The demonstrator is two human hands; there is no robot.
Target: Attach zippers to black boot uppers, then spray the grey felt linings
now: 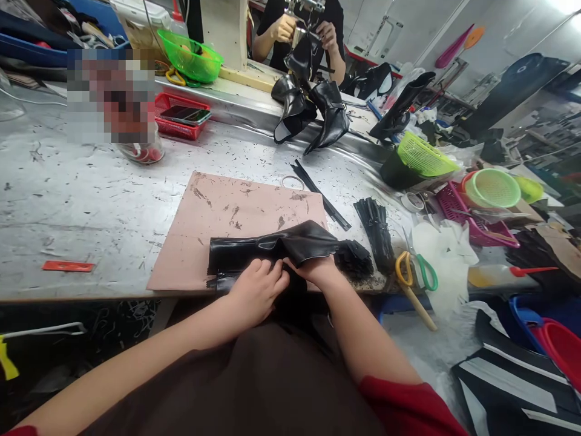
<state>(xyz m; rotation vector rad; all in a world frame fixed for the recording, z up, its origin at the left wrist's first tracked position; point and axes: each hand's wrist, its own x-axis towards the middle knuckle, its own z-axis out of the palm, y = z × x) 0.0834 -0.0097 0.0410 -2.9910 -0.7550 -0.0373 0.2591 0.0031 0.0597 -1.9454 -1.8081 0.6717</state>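
A black leather boot upper point(267, 242) lies across the pinkish board point(245, 203), near the table's front edge. My left hand point(261, 284) rests on its near side, fingers bent and closed on the leather. From the right, my right hand point(318, 269) reaches under the foot part and grips the edge; the leather covers some of its fingers. Both sets of fingertips almost meet at the middle. A stack of small black pieces point(354, 257) sits just right of the upper, beside a bundle of black zippers point(376, 233).
Scissors point(415, 269) with yellow and green handles lie at right. Black strips point(320, 194) and a tape ring point(293, 181) sit beyond the board. A red basket point(181, 118) holds a phone. Across the table, a co-worker's hands point(284, 29) work at a machine above hanging boot uppers point(329, 115).
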